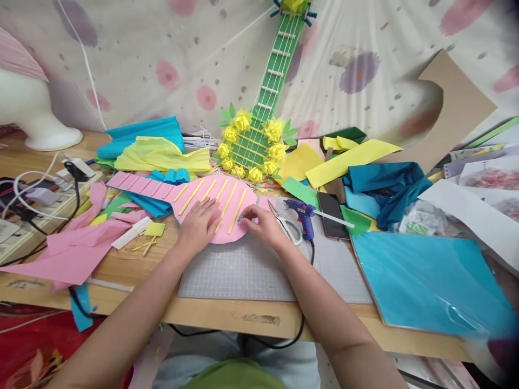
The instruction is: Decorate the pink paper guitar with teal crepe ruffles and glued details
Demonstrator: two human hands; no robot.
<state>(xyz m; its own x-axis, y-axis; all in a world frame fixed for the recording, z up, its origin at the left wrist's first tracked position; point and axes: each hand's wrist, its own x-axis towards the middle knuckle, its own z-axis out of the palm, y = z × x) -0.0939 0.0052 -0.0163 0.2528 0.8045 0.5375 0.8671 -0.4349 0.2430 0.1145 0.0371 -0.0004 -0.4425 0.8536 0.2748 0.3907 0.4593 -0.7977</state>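
A pink paper guitar (203, 208) with yellow strips across its body and pink strips along its neck lies on the grey cutting mat (239, 275). My left hand (200, 224) rests on the guitar's lower middle, fingers stretched out and holding nothing. At the body's right edge, my right hand (265, 224) has its thumb and fingertips pinched together. Something tiny, perhaps bluish, shows at those fingertips, too small to name. Just right of that hand are scissors (288, 226) with pale handles and a blue-purple glue gun (304, 216) on its cord.
A green paper guitar (270, 97) with yellow flowers leans against the curtain. A phone (332, 215), a blue sheet (425, 281) and crumpled dark blue paper (389, 189) lie to the right. Pink paper scraps (77, 248) and a power strip (24, 237) with cables occupy the left.
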